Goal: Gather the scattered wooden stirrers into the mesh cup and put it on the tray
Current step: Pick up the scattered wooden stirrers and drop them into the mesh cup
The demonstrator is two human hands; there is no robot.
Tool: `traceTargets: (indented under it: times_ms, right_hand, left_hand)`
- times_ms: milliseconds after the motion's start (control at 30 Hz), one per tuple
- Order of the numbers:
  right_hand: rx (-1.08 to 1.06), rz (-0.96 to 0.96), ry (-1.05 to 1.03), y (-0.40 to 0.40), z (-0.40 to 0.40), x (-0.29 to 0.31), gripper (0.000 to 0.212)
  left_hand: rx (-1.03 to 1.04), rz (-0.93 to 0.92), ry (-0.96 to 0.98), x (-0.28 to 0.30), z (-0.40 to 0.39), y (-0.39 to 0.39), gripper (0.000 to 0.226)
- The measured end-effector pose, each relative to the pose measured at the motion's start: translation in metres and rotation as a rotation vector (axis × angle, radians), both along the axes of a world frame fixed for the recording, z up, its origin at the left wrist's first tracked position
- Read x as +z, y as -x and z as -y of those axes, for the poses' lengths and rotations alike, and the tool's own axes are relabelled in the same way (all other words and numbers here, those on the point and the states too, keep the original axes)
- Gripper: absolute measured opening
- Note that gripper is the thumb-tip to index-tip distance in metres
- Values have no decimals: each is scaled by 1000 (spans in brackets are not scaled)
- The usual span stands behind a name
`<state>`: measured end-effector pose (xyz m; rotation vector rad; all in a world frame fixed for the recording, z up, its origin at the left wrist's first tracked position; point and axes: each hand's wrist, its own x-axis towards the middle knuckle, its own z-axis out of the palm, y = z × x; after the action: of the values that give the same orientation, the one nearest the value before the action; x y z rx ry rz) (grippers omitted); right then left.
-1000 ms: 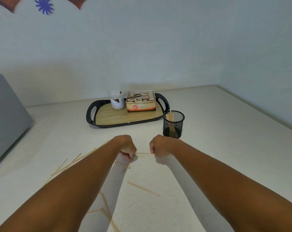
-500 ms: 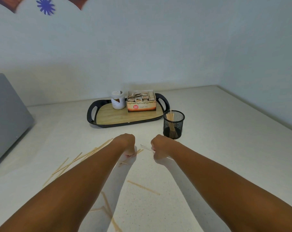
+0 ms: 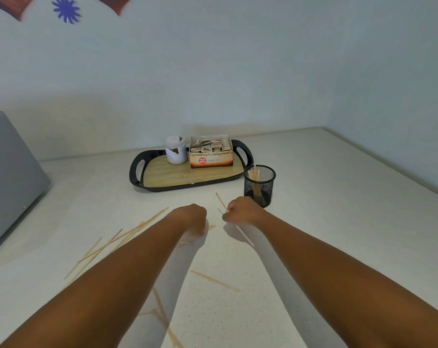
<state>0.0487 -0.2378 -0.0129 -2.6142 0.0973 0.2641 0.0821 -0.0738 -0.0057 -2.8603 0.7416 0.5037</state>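
Observation:
The black mesh cup (image 3: 259, 185) stands on the white counter just right of the tray (image 3: 162, 177), with several wooden stirrers upright in it. My right hand (image 3: 240, 212) is curled round a stirrer (image 3: 221, 200) that sticks out past the knuckles and slants back under the wrist, a little in front of the cup. My left hand (image 3: 191, 217) is fisted over stirrers (image 3: 211, 226) lying on the counter; whether it grips them is hidden. More scattered stirrers (image 3: 122, 239) lie left of my left arm, one stirrer (image 3: 214, 280) lies between my forearms, and others sit under my left forearm.
On the tray's wooden floor stand a white jar (image 3: 175, 153) and a box of tea bags (image 3: 211, 154). A grey slab (image 3: 9, 177) leans at the far left. Walls close the counter at the back and right.
My right hand has lifted its stirrer off the counter and turned it from lying crosswise between the hands to pointing away. My left hand let go of that stirrer's end and stays low.

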Motion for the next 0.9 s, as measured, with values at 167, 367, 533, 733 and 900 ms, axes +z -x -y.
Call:
traceTargets:
  times_ms: [167, 367, 533, 733, 900]
  right_hand:
    - [-7, 54, -26, 2, -2, 2, 27]
    - [-21, 194, -92, 0, 1, 14, 24]
    - [-91, 346, -245, -5, 2, 36, 10]
    - [-226, 620, -303, -18, 16, 66, 16]
    - [-324, 713, -351, -22, 40, 84, 16]
  left_hand:
    - [15, -70, 114, -5, -5, -2, 38]
    - [21, -62, 111, -9, -2, -9, 28]
    - [32, -13, 246, 8, 9, -22, 21]
    - [81, 36, 634, 49, 31, -36, 21]
    - [90, 153, 822, 72, 55, -48, 17]
